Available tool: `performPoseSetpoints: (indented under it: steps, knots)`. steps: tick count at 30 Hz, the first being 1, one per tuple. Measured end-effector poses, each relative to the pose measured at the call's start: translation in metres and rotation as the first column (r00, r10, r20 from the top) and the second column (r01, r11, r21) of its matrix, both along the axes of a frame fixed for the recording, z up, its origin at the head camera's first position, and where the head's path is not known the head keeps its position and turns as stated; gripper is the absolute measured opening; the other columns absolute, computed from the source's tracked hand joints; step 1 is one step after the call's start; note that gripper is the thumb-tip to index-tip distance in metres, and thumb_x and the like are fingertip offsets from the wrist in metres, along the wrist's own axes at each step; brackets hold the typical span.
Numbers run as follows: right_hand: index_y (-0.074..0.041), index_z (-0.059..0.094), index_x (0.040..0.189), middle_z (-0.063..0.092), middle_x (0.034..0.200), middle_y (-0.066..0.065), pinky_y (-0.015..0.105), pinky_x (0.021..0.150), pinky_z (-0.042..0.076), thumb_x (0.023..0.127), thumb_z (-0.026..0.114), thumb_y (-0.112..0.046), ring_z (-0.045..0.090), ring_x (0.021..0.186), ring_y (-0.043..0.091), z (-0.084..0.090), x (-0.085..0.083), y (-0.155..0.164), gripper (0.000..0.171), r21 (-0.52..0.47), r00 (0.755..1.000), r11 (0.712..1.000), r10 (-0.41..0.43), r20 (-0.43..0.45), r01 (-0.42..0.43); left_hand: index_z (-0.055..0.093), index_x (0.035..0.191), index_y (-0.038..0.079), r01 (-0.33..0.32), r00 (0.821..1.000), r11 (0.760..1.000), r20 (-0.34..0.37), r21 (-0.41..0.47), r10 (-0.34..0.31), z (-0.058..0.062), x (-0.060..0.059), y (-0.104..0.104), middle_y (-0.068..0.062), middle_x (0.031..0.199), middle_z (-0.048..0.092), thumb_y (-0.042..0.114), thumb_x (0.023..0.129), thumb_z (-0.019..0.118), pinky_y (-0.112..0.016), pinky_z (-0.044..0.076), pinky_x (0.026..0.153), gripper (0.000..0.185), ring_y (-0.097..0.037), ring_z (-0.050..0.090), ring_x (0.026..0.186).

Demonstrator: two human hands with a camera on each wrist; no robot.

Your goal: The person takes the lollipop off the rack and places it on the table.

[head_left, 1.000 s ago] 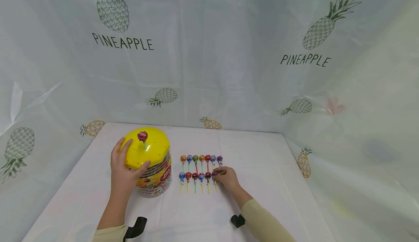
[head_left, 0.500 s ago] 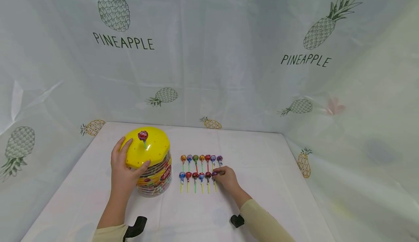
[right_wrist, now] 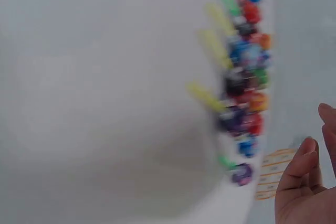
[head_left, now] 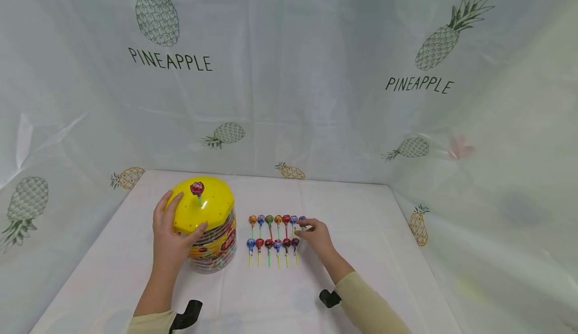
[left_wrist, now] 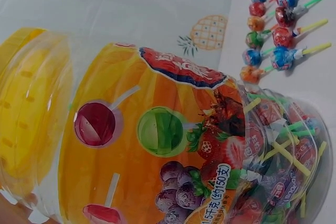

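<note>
My left hand (head_left: 173, 228) grips the yellow lid (head_left: 212, 208) of a clear candy jar (head_left: 215, 260), thumb on the near side and fingers over the left edge. A red lollipop (head_left: 197, 188) stands upright on that lid. In the left wrist view, the jar (left_wrist: 157, 177) shows wrapped lollipops through its base. My right hand (head_left: 319, 238) hovers by the right end of two lollipop rows, thumb and forefinger apart, nothing between them. It partly hides the last back-row lollipop. A purple-wrapped lollipop (head_left: 295, 242) ends the front row.
The back row includes a green lollipop (head_left: 269, 219); the front row starts with a blue one (head_left: 251, 244) near the jar. A white cloth (head_left: 361, 254) covers the table. Behind it hangs a pineapple-print curtain (head_left: 311, 73).
My right hand has let go of the front row's purple-wrapped lollipop and moved slightly up and away. That lollipop now lies fully visible at the row's end. My left hand stays on the lid.
</note>
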State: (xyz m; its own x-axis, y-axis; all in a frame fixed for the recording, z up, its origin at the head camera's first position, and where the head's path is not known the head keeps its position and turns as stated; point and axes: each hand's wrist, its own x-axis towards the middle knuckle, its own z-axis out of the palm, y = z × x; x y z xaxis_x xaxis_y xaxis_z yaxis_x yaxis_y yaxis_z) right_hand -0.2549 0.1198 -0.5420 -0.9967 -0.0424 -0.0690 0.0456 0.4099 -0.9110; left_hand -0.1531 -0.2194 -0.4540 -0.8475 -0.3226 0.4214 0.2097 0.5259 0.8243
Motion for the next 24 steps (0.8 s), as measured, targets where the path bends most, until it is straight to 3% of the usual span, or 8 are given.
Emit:
performPoseSetpoints:
  steps: [8,18,24]
  knots:
    - [-0.010,0.074,0.107,0.065,0.106,0.012,0.027,0.059,0.047,0.084,0.077,-0.010,0.058,0.074,0.017,0.061,0.009,-0.025,0.023,-0.148,0.991,0.985,0.067,-0.117,-0.084,0.037,0.150,0.019,-0.013,1.000,1.000,0.000,0.006,0.013,0.000,0.003,-0.003,-0.003,0.158,0.015,0.015,0.078,0.080,-0.068,0.034,0.101,0.084,-0.037,0.023,0.138]
    - [-0.009,0.074,0.107,0.065,0.108,0.009,0.025,0.058,0.048,0.085,0.075,-0.010,0.059,0.080,0.019,0.109,0.026,-0.066,0.022,-0.276,0.962,0.928,0.205,-0.179,-0.249,0.038,0.149,0.019,-0.001,1.000,1.000,-0.010,0.013,0.001,-0.001,0.004,-0.005,-0.003,0.158,0.016,0.016,0.079,0.080,-0.068,0.034,0.101,0.082,-0.037,0.022,0.138]
    - [-0.010,0.074,0.107,0.066,0.105,0.005,0.024,0.058,0.047,0.085,0.077,-0.012,0.060,0.083,0.020,0.127,0.030,-0.084,0.023,-0.315,0.946,0.898,0.256,-0.198,-0.309,0.038,0.149,0.018,0.015,1.000,1.000,0.001,0.022,-0.015,-0.002,0.003,-0.001,-0.004,0.158,0.015,0.017,0.079,0.080,-0.067,0.034,0.102,0.081,-0.037,0.021,0.139]
